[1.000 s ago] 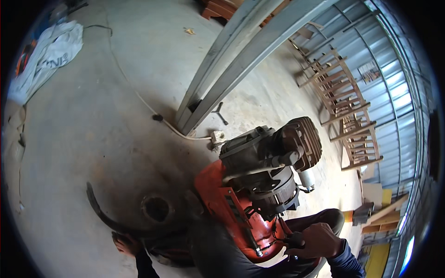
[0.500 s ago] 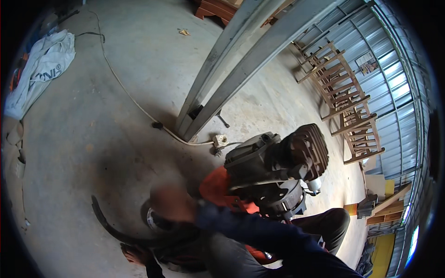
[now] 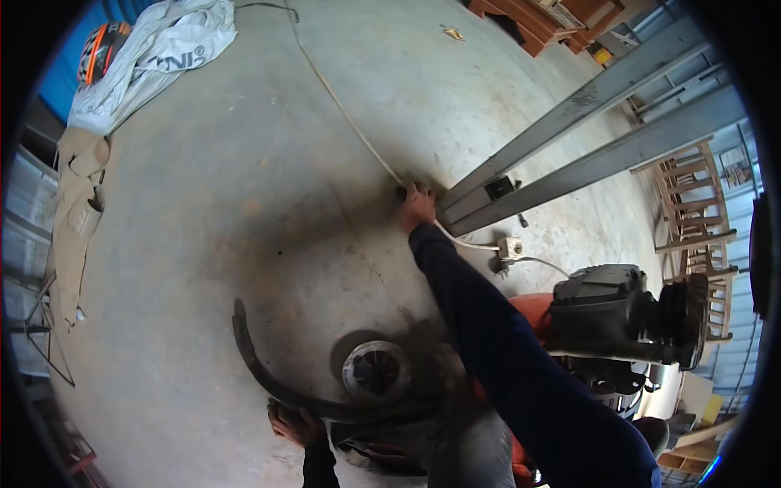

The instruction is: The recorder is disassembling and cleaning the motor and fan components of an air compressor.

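Note:
My right hand [image 3: 419,207] reaches forward, fingers closed on a small dark fitting on the pale power cord [image 3: 342,106]. The cord runs past the base of a steel post [image 3: 561,187] to a white socket block [image 3: 510,249] with a plug. My left hand [image 3: 293,424] rests low, fingers apart, beside a curved black hose [image 3: 252,354]. A round metal part with a dark centre [image 3: 375,371] lies on the floor between my arms. A machine with a black finned motor [image 3: 594,313] and orange body [image 3: 529,313] sits at the right, partly behind my sleeve.
A white sack [image 3: 163,49], a helmet [image 3: 98,53] and tan fabric [image 3: 77,211] lie along the left. Stacked wooden chairs [image 3: 691,203] stand by the corrugated wall [image 3: 736,358] at right. Reddish wooden furniture [image 3: 529,20] is at the back.
My right hand has left the machine and stretched forward to the cord, blurred on the way. The view has turned, shifting the machine rightward. My left hand remains by the hose.

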The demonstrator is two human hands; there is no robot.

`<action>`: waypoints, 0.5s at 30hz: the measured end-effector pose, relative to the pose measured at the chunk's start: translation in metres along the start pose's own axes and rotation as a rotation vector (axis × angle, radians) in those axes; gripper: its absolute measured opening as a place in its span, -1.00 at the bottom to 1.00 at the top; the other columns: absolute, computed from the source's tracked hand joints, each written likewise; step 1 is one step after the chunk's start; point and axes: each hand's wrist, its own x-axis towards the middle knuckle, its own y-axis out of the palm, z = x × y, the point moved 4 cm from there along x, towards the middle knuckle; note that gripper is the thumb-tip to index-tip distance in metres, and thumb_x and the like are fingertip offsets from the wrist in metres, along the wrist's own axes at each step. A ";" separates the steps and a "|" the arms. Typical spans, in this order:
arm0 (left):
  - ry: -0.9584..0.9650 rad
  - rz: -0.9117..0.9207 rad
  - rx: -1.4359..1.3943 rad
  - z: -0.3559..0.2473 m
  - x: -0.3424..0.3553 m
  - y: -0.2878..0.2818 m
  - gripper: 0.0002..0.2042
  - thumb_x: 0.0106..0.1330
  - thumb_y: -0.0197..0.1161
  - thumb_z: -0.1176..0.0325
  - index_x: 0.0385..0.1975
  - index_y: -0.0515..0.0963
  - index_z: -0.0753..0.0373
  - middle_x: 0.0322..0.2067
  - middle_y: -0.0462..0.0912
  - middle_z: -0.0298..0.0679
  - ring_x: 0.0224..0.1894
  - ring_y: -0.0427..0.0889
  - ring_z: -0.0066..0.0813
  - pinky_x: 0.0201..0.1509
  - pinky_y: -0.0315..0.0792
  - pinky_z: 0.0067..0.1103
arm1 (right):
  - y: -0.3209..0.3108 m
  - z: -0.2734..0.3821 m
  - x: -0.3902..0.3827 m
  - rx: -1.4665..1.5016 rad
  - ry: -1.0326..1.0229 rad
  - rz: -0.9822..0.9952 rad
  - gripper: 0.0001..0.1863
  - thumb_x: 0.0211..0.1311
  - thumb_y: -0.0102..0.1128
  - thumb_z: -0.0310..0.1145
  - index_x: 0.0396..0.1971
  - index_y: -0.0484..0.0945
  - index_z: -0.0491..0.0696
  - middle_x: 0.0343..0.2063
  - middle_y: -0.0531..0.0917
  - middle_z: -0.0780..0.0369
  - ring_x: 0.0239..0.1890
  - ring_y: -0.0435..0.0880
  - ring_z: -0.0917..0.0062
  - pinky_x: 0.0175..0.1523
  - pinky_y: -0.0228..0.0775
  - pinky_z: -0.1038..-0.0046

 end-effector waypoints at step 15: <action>0.002 -0.020 -0.012 0.010 -0.001 0.001 -0.40 0.37 0.00 -0.13 0.12 0.37 0.31 0.20 0.39 0.07 0.27 0.32 0.12 0.28 0.13 -0.03 | -0.279 0.158 -0.003 1.636 -0.074 0.549 -0.62 0.30 0.18 -0.67 0.11 0.55 -0.14 -0.01 0.64 0.22 -0.05 0.66 0.55 0.10 0.53 0.48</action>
